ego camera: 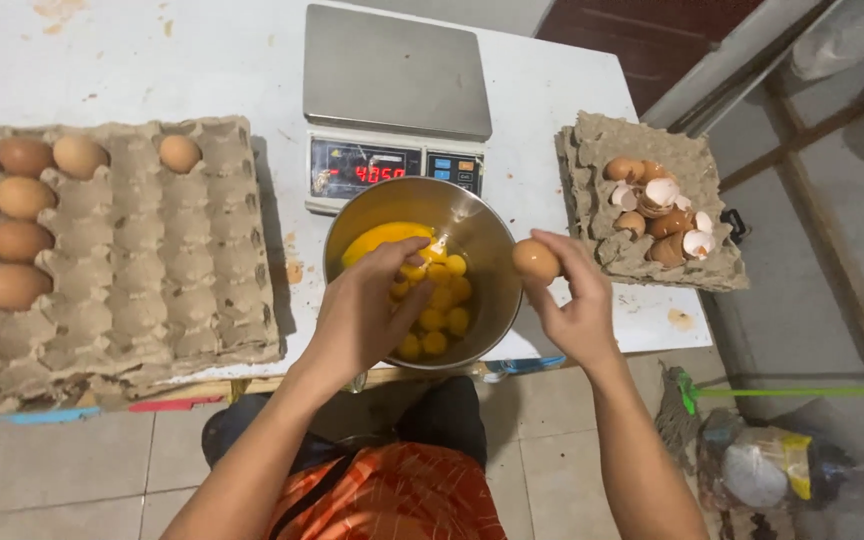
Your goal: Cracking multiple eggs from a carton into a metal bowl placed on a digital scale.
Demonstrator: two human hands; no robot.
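A steel bowl (pixel 485 232) holding several raw yolks (pixel 436 305) stands at the front edge of a white table (pixel 192 55). My left hand (pixel 367 305) reaches over the bowl, its fingers bunched just above the yolks. What those fingers hold is hidden. My right hand (pixel 574 300) grips a whole brown egg (pixel 535 260) right beside the bowl's right rim. Left of the bowl lies a large cardboard egg tray (pixel 162 270) with several brown eggs (pixel 17 240) along its left side and far row.
Behind the bowl stands a digital scale (pixel 392 75) with a lit red display. A smaller cardboard tray (pixel 642 265) on the right holds several broken eggshells (pixel 662 210). Past the table's right edge, a green rod (pixel 802 391) and a plastic bag (pixel 762 465) lie on the tiled floor.
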